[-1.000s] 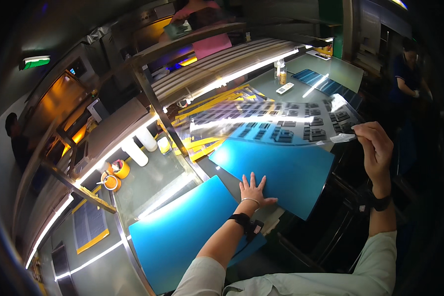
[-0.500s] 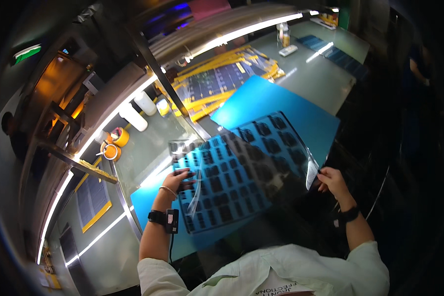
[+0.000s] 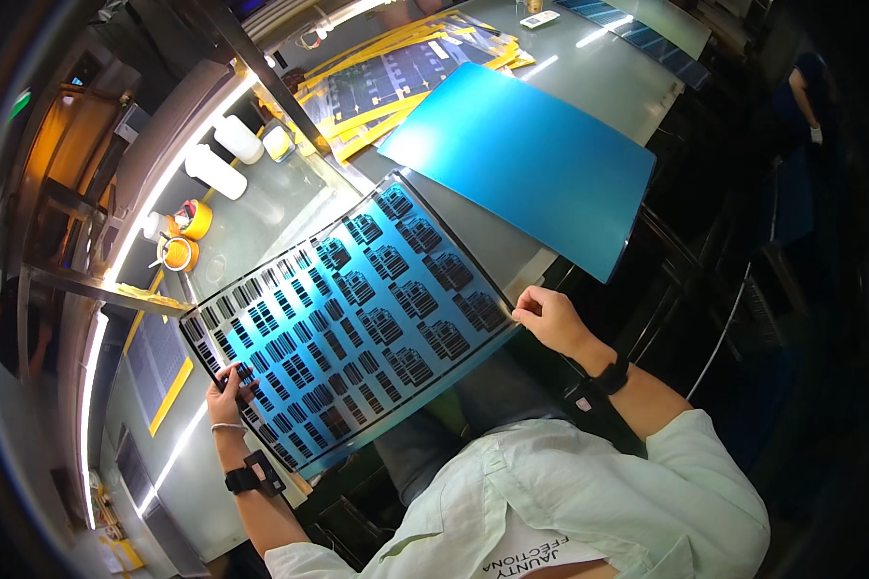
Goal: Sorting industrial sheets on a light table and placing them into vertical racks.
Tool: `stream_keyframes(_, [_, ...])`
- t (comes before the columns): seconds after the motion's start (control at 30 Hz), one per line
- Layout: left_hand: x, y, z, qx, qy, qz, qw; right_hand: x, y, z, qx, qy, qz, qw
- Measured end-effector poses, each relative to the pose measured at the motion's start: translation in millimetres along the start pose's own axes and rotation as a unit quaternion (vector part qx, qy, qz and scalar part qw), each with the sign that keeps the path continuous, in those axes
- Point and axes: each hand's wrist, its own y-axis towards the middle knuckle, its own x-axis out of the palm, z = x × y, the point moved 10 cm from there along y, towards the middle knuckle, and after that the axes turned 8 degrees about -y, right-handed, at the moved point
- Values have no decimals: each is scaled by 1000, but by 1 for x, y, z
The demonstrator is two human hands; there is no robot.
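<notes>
Nearest: pale shirt point(image 3: 454, 502), cut off by the lower edge. Left hand point(image 3: 228, 391) closed on the left edge of a clear film with black print point(image 3: 357, 318); fingertips partly masked by the print, exact finger placement hard to read. Right hand point(image 3: 553, 320) pinches the film's right corner, thumb and forefinger together, the other fingers curled. Film lies in front of the body, over a blue sheet point(image 3: 388, 425) that it mostly covers; whether the two touch all over, cannot tell.

Beyond, a second blue sheet point(image 3: 526, 169) on the worktable point(image 3: 294, 207), bare face up, near the film's upper right. Left of it, a slanting metal post point(image 3: 270, 96) stands before part of the table. Behind the post, white bottles point(image 3: 217, 172) on their sides and orange tubs point(image 3: 178, 254). Farther, yellow-edged films point(image 3: 386, 77), overlapping, their far ends partly out of sight. Far right, a co-worker's arm point(image 3: 801, 92), body lost in darkness.
</notes>
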Motion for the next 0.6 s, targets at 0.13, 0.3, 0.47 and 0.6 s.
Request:
stream_keyframes(0.13, [-16,-4,-20,-14,-11,26,1000,0,-3,-8,-46,-50,40,997])
stream_keyframes(0.3, [-23,-2,-28,-11,-2,28,1000,1,-5,-14,-94,-83,62,990])
stream_keyframes(0.47, [-22,-2,-33,-28,-9,37,999,2,-3,-16,-133,-95,71,984])
stream_keyframes(0.6, [-24,-2,-38,-39,-12,48,998,8,-1,-6,-83,-27,38,995])
